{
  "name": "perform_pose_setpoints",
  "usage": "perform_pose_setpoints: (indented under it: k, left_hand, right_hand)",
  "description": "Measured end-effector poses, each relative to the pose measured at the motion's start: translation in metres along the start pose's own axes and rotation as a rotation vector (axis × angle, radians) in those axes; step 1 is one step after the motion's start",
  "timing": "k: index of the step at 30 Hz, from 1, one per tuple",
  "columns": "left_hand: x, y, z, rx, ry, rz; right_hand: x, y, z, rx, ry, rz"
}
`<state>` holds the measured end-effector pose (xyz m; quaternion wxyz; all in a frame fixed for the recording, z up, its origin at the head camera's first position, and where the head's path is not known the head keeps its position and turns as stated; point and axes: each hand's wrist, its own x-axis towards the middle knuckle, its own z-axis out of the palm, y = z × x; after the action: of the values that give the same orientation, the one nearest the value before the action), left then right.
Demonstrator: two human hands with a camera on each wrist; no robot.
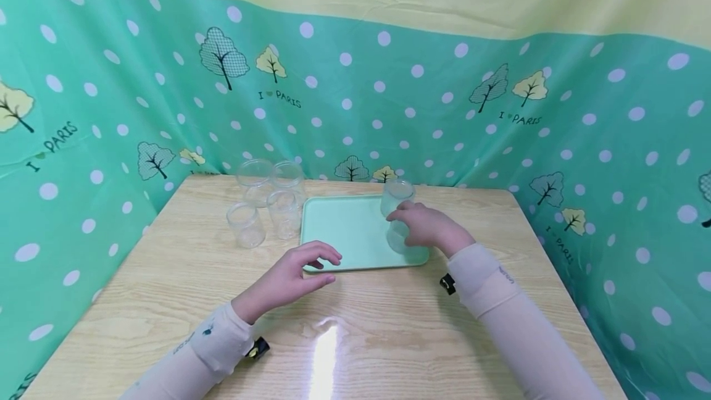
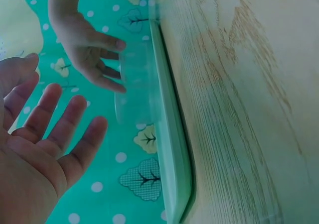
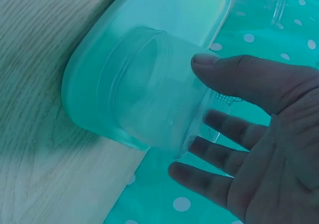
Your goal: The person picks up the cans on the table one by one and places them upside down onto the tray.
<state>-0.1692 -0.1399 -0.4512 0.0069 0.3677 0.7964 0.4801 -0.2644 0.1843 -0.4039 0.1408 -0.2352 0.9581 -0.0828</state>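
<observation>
My right hand [image 1: 426, 225] is over a clear plastic jar [image 3: 159, 94] that stands upright on the right front part of a pale green tray [image 1: 347, 233]. In the right wrist view its thumb and fingers spread about the jar's upper end, fairly straight; whether the fingertips touch it is hard to tell. A second clear jar [image 1: 397, 193] stands behind, at the tray's back right corner. My left hand [image 1: 291, 273] hovers by the tray's front left corner, fingers loosely bent and holding nothing, as the left wrist view also shows.
Several clear containers stand left of the tray: two wider ones at the back, one of them here [image 1: 257, 183], and two smaller ones, including a short jar [image 1: 246, 225]. A wooden table [image 1: 355, 326] lies under everything. A green dotted cloth [image 1: 361, 79] encloses the back and sides.
</observation>
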Motion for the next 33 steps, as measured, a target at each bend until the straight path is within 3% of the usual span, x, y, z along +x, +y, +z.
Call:
perform_pose_setpoints:
  k: [14, 33]
  left_hand:
    - [0.0, 0.001, -0.002, 0.015, -0.004, -0.003]
    - [-0.001, 0.001, -0.002, 0.023, 0.008, 0.008]
  right_hand:
    - [-0.008, -0.003, -0.005, -0.011, 0.102, -0.061]
    - [-0.019, -0.023, 0.014, -0.055, 0.31, -0.166]
